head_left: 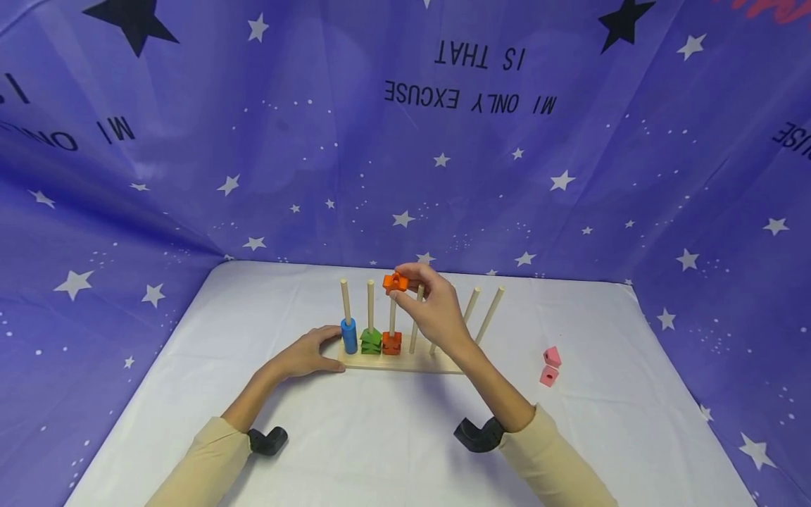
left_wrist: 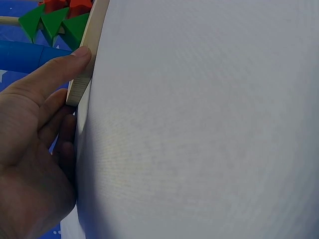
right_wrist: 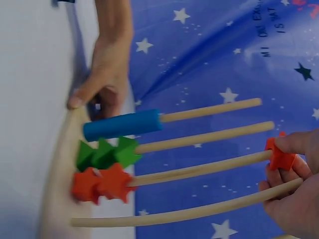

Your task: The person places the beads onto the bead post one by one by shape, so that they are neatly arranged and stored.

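right hand (head_left: 437,310) pinches an orange star-shaped wooden block (head_left: 395,282) in its fingers at a peg tip (third one along), left hand (head_left: 310,354) lies flat, fingers relaxed, against the pale wooden peg base (head_left: 405,362)

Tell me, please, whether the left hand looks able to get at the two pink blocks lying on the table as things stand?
Probably not without letting go. The left hand rests on the left end of the wooden base, while the pink blocks lie beyond its right end, with the pegs and the right hand between.
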{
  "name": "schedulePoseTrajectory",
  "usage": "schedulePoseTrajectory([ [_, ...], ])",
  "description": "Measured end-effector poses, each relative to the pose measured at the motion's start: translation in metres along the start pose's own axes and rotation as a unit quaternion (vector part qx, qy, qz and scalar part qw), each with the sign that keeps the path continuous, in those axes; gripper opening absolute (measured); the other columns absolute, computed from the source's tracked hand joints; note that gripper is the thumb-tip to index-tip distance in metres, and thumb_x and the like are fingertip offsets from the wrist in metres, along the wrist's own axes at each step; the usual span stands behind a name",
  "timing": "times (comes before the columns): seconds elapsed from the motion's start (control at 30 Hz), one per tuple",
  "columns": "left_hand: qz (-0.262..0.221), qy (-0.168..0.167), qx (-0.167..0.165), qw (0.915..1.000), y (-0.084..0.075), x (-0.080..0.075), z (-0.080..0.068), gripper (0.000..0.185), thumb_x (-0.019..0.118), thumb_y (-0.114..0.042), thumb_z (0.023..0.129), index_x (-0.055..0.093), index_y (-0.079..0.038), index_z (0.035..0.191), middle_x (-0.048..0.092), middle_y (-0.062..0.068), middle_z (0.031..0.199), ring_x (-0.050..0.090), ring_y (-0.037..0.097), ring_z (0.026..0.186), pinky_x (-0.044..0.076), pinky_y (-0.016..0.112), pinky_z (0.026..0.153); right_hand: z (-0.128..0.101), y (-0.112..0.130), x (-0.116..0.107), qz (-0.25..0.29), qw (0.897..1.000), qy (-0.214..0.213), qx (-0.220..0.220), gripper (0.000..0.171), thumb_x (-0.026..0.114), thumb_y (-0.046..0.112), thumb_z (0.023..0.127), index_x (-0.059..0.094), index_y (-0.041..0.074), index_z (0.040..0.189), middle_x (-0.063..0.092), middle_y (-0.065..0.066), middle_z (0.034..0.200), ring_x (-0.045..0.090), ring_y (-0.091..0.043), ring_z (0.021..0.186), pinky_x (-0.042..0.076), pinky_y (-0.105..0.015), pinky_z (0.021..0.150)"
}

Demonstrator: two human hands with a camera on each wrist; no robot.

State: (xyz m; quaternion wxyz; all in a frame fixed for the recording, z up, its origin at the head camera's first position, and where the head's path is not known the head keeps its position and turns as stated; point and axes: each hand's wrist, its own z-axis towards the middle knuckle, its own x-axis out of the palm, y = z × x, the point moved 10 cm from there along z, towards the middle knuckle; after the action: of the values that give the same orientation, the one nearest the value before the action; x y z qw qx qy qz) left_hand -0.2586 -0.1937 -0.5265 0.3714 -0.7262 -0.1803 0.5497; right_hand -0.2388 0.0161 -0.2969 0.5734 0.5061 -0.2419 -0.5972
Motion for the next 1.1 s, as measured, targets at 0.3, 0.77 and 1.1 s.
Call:
schedulePoseTrajectory([
  [0.3, -0.003, 0.001, 0.005, 1.0000, 0.000, 0.000, 0.001, 0.086, 0.085, -0.031, 0.080, 0.044, 0.006, 0.146, 0.041, 0.027, 0.150, 0.031, 0.048, 0.140, 0.024, 0.061, 0.115, -0.012, -0.076, 0.017, 0.038, 0.998, -0.014, 0.045, 0.038, 0.077, 0.003, 0.086, 0.062, 0.002, 0.121, 0.069, -0.011, 0.110, 0.065, -0.027, 0.106, 0.051, -0.045, 0.096],
  [0.77, -0.006, 0.000, 0.003, 1.0000, 0.000, 0.000, 0.000, 0.086, 0.085, -0.031, 0.080, 0.044, 0.006, 0.146, 0.040, 0.028, 0.150, 0.031, 0.048, 0.139, 0.024, 0.062, 0.114, -0.048, -0.158, 0.040, -0.007, 0.992, 0.026, 0.120, 0.039, 0.074, 0.017, 0.090, 0.063, 0.010, 0.126, 0.065, -0.006, 0.127, 0.058, -0.026, 0.123, 0.047, -0.048, 0.103],
  [1.1, -0.005, -0.001, 0.004, 1.0000, -0.001, 0.000, 0.001, 0.087, 0.085, -0.032, 0.079, 0.044, 0.007, 0.145, 0.041, 0.028, 0.149, 0.032, 0.048, 0.139, 0.024, 0.062, 0.114, -0.104, -0.154, -0.029, -0.134, 0.982, 0.101, 0.087, 0.041, 0.072, 0.017, 0.093, 0.063, 0.007, 0.132, 0.063, -0.009, 0.131, 0.059, -0.031, 0.120, 0.049, -0.053, 0.099],
])
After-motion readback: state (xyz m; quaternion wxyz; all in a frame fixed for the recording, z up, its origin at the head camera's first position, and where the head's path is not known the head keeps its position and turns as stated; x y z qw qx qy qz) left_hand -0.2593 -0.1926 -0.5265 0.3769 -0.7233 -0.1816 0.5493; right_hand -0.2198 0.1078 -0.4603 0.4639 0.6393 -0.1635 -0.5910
